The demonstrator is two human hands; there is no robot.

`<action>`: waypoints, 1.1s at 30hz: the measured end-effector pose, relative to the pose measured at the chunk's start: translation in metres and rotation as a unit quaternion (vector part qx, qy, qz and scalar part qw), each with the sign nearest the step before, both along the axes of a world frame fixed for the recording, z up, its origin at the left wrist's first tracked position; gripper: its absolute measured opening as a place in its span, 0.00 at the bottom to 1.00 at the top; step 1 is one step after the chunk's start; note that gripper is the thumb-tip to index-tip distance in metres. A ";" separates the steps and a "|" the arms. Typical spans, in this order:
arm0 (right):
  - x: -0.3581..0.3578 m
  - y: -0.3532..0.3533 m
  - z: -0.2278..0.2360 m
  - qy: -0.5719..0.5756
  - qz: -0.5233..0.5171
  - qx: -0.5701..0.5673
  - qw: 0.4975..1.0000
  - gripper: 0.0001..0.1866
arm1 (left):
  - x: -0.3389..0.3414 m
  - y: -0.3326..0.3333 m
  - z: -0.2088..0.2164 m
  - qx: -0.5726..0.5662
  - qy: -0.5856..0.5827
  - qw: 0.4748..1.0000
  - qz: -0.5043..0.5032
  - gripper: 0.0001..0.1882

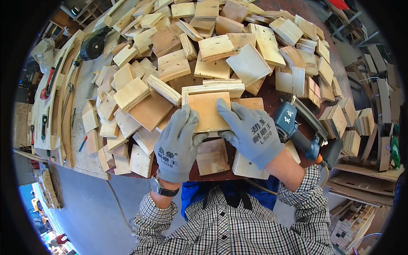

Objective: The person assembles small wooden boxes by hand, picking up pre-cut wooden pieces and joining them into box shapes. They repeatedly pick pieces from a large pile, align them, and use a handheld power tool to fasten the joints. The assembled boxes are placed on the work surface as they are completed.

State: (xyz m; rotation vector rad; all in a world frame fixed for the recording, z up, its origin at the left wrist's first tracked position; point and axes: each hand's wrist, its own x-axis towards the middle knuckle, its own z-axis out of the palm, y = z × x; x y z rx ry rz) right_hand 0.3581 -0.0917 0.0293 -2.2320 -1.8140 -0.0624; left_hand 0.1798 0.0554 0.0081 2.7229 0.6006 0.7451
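Note:
Between my two grey-gloved hands I hold a roughly square plywood block (208, 111) over the near edge of the table. My left hand (177, 142) grips its left side, fingers on the face and thumb low near the bottom edge. On the other side my right hand (250, 131) pinches the block's right side, with its thumb beneath. Just behind the block stands a light plywood piece (212, 88) with its layered edge showing. A blue and black pneumatic nail gun (293, 123) lies to the right of my right hand.
A large heap of plywood blocks (174, 66) covers the dark red tabletop (274, 97). At the left lie a black tape reel (94, 46), a red-handled tool (49, 83) and a blue pen (83, 143). Stacked blocks (333, 121) line the right edge, beyond the nail gun's hose.

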 end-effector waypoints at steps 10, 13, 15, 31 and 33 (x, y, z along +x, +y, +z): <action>0.002 0.005 -0.001 -0.043 0.003 -0.028 0.999 0.40 | 0.001 -0.013 -0.001 0.036 0.029 0.998 0.032 0.28; 0.004 0.003 -0.002 -0.056 0.014 0.002 0.998 0.39 | 0.002 -0.023 -0.020 0.005 -0.015 0.998 0.053 0.29; 0.004 0.003 0.002 -0.031 0.011 -0.019 0.999 0.39 | 0.002 -0.022 -0.021 -0.001 -0.019 0.998 0.053 0.29; 0.010 0.013 0.037 0.070 -0.015 -0.047 0.996 0.31 | -0.113 0.001 -0.031 0.036 0.024 0.983 0.177 0.30; 0.013 0.011 0.029 0.052 -0.004 -0.004 0.999 0.31 | -0.128 0.019 -0.037 0.027 0.092 0.987 0.128 0.29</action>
